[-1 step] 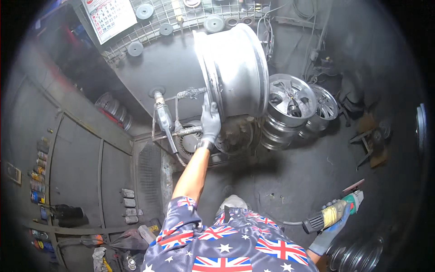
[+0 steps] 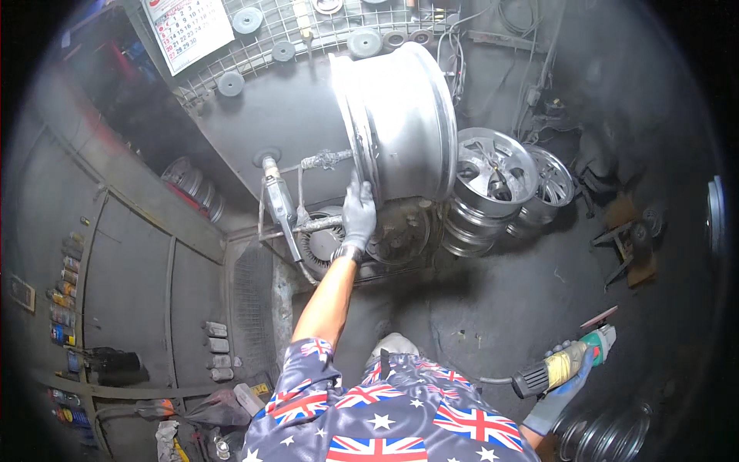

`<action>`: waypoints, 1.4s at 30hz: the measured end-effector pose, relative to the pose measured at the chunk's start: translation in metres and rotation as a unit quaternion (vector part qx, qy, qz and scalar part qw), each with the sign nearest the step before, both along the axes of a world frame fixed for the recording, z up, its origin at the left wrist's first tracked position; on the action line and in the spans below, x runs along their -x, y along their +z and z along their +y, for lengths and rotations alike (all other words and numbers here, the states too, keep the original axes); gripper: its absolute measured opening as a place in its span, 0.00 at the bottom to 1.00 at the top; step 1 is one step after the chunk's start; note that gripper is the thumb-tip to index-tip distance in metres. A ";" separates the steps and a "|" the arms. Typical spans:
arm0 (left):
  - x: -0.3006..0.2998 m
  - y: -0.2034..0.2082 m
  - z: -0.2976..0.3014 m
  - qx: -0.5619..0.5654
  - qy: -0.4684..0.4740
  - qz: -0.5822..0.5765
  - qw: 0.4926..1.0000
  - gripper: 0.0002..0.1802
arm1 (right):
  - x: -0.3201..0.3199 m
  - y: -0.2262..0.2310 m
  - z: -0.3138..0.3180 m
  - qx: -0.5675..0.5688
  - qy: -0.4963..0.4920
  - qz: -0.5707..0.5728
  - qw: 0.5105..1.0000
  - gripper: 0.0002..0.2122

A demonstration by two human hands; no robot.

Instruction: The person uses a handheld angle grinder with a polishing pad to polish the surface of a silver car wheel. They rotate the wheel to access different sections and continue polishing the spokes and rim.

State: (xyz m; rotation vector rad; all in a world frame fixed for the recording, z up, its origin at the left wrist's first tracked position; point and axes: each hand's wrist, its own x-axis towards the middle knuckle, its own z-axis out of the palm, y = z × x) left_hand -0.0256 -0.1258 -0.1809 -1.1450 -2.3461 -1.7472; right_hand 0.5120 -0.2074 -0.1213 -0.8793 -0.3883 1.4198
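Note:
A large silver wheel rim (image 2: 408, 127) is held on its side on a metal stand (image 2: 319, 223), its barrel lit brightly. My left hand (image 2: 359, 217), in a grey glove, grips the lower part of its left lip, fingers reaching up along the edge. Down at the right, well apart from the wheel, my right hand (image 2: 566, 396), also gloved, is closed around an angle grinder (image 2: 550, 373) with yellow tape on its body and a green head. The thin disc (image 2: 599, 316) on the grinder points up and away. Part of the right palm is hidden behind the tool.
A second power tool (image 2: 279, 204) hangs on the stand left of the wheel. Stacked wheels (image 2: 493, 173) stand on the right, with another wheel (image 2: 604, 435) near my right hand. Spray cans (image 2: 65, 308) line the left wall. A wire grid (image 2: 269, 35) carries several discs. The grinder's cord (image 2: 493, 379) runs toward me.
My left hand has slid slightly down along the wheel's lip, toward me. The right hand and the grinder are almost unmoved.

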 end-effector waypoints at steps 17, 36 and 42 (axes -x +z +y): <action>0.071 0.203 0.082 -0.063 0.000 0.178 0.982 0.27 | 0.102 0.013 0.002 -0.024 0.009 -0.019 0.999 0.23; 0.141 0.161 0.085 -0.232 -0.164 0.348 0.893 0.23 | 0.163 0.035 0.002 -0.037 -0.001 -0.107 0.994 0.27; 0.182 0.179 0.092 -0.328 -0.242 0.341 0.847 0.11 | 0.172 0.032 0.020 -0.045 -0.002 -0.105 0.994 0.27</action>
